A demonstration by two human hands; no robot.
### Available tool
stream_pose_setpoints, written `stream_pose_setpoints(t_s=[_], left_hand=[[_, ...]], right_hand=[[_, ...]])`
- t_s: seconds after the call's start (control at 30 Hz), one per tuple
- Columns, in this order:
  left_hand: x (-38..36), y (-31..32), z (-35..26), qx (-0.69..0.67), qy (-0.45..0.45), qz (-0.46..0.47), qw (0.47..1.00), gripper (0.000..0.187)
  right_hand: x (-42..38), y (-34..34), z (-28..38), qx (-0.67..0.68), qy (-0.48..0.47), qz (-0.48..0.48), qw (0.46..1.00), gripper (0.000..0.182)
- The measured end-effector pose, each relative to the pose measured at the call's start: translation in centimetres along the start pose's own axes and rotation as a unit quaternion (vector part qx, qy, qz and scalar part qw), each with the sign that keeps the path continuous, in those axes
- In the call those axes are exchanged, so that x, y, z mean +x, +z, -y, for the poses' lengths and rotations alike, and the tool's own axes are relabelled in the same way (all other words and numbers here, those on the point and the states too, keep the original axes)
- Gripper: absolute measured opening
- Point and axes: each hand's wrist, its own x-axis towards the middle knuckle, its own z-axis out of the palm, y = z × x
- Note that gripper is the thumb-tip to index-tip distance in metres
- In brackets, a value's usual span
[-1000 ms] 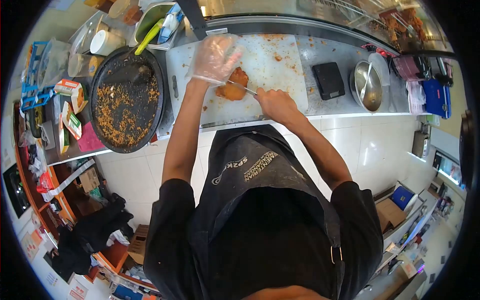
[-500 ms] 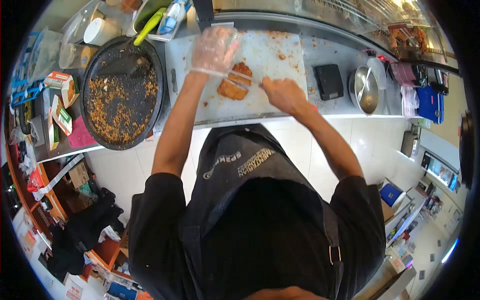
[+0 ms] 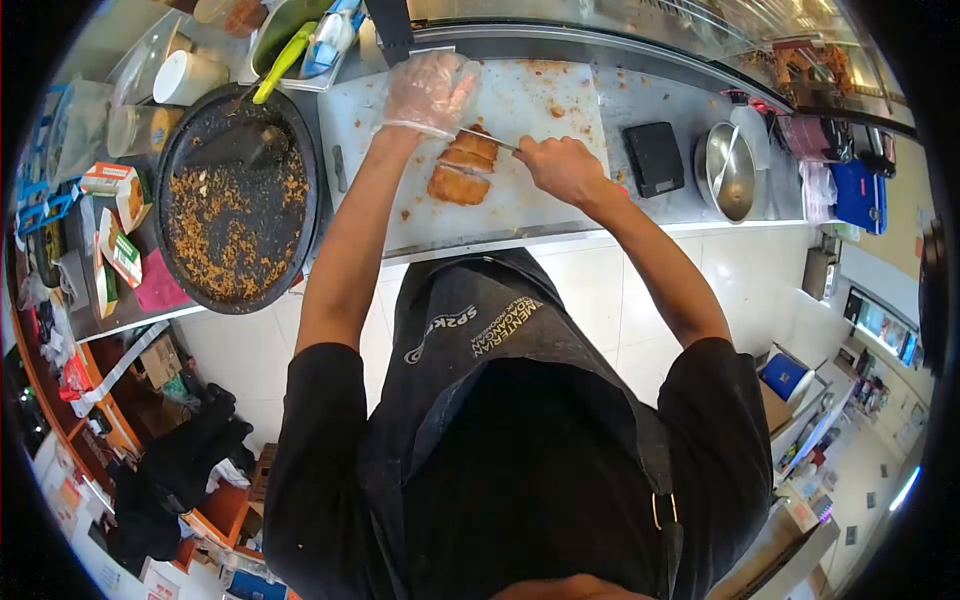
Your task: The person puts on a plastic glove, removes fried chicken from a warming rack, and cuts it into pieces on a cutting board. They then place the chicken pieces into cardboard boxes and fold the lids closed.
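My right hand [image 3: 562, 165] is closed around the handle of a knife [image 3: 490, 140]. Its thin blade points left across the far part of a browned, breaded cutlet [image 3: 460, 185]. Crosswise cuts divide the cutlet into pieces, the nearest one slightly apart. My left hand [image 3: 430, 92], in a clear plastic glove, is palm down over the board just beyond the blade tip. Its fingers look loosely spread, and I see nothing in them; the underside is hidden. Beneath everything lies a white cutting board [image 3: 550, 205] scattered with brown crumbs.
Left of the board stands a large black round pan [image 3: 312, 190] with crumbs. Behind it are a green-handled tool [image 3: 285, 65] and white tub [image 3: 190, 78]. A black box [image 3: 654, 160] and metal bowl [image 3: 738, 200] sit to the right. A glass display case [image 3: 640, 30] borders the back.
The knife has shifted away from me to the cutlet's far part, where another cut shows. The cutlet pieces appear slightly lower left. My left hand stays near the far side.
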Motion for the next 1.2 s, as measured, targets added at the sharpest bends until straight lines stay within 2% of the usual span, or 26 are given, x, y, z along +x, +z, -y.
stream_pose_setpoints(t_s=[0.07, 0.1, 0.13, 0.17, 0.2, 0.23, 0.33, 0.37, 0.47, 0.5, 0.6, 0.67, 0.7, 0.73, 0.8, 0.83, 0.93, 0.97, 1.07, 1.13, 1.2], left_hand=[[0.1, 1.7, 0.6, 0.018, -0.005, 0.024, 1.0, 0.034], [0.1, 2.6, 1.1, 0.03, 0.003, -0.002, 1.0, 0.035], [1.6, 2.6, 1.0, 0.024, -0.003, 0.016, 1.0, 0.036], [0.9, 2.3, -0.1, 0.01, -0.022, 0.055, 0.998, 0.036], [0.6, 1.4, -0.4, 0.008, -0.037, 0.079, 0.996, 0.037], [0.4, 0.8, -0.5, 0.008, -0.06, 0.12, 0.991, 0.035], [-1.2, -1.4, -1.0, 0.004, -0.052, 0.0, 0.999, 0.034], [-2.0, -2.0, -1.1, -0.023, -0.013, -0.055, 0.998, 0.032], [-5.2, -3.2, -2.4, 0.003, -0.007, 0.009, 1.0, 0.032], [-6.1, -2.9, -2.3, -0.018, -0.017, 0.024, 0.999, 0.03], [-6.2, -2.0, -1.9, -0.006, -0.009, -0.022, 1.0, 0.029], [-8.4, -0.5, -1.3, 0.008, -0.015, -0.019, 1.0, 0.028], [-8.6, 0.2, -1.0, 0.017, -0.014, -0.028, 0.999, 0.028], [-7.3, 0.8, -0.4, 0.024, -0.009, -0.045, 0.999, 0.027], [-8.8, 0.5, -0.6, 0.036, -0.014, -0.027, 0.999, 0.027], [-7.7, 0.3, -0.4, 0.033, 0.009, -0.09, 0.995, 0.028], [-4.8, -1.8, 0.4, -0.033, 0.017, -0.171, 0.984, 0.028], [-4.2, -2.7, 0.7, -0.086, 0.03, -0.204, 0.975, 0.026], [-5.7, -6.1, -0.8, -0.091, 0.09, -0.18, 0.975, 0.022], [-6.8, -6.8, -2.4, -0.065, 0.045, -0.103, 0.992, 0.023], [-7.7, -6.3, -2.9, -0.042, 0.003, -0.034, 0.999, 0.025]], right_hand=[[1.0, 0.6, -0.6, 0.002, 0.001, 0.003, 1.0, 0.033], [1.6, 1.6, -0.9, 0.005, 0.002, 0.0, 1.0, 0.033], [1.6, 2.7, -1.4, 0.006, 0.007, -0.003, 1.0, 0.033], [1.7, 2.3, -1.2, 0.018, -0.048, -0.014, 0.999, 0.032], [1.3, 1.6, -0.8, 0.002, 0.0, 0.006, 1.0, 0.03], [1.3, 0.9, -0.6, -0.019, -0.003, 0.003, 1.0, 0.029], [-0.4, -1.7, 0.8, -0.026, -0.012, -0.004, 1.0, 0.028], [-1.8, -1.8, 1.7, -0.015, -0.013, 0.003, 1.0, 0.028], [-3.8, -0.2, 4.2, 0.035, -0.013, 0.075, 0.996, 0.022], [-4.0, 0.6, 4.6, 0.031, -0.008, 0.054, 0.998, 0.019], [-4.0, 3.0, 5.2, 0.032, -0.002, 0.004, 0.999, 0.013], [-3.8, 4.6, 5.3, 0.04, -0.007, -0.017, 0.999, 0.011], [-4.0, 6.5, 5.6, -0.021, -0.03, -0.07, 0.997, 0.01], [-3.7, 7.4, 6.2, -0.037, -0.006, -0.061, 0.997, 0.011], [-2.8, 5.9, 5.3, 0.041, 0.021, -0.025, 0.999, 0.013], [-2.9, 4.2, 5.8, 0.005, 0.026, 0.018, 0.999, 0.015], [-2.2, 1.8, 4.8, -0.043, -0.021, 0.025, 0.999, 0.021], [-2.4, 0.7, 4.7, -0.036, -0.022, -0.034, 0.999, 0.027], [-4.0, -1.0, 5.6, 0.054, 0.016, -0.026, 0.998, 0.031], [-5.8, -0.7, 7.7, 0.089, 0.045, 0.046, 0.994, 0.027], [-7.6, 1.7, 9.6, 0.097, 0.02, 0.021, 0.995, 0.021]])
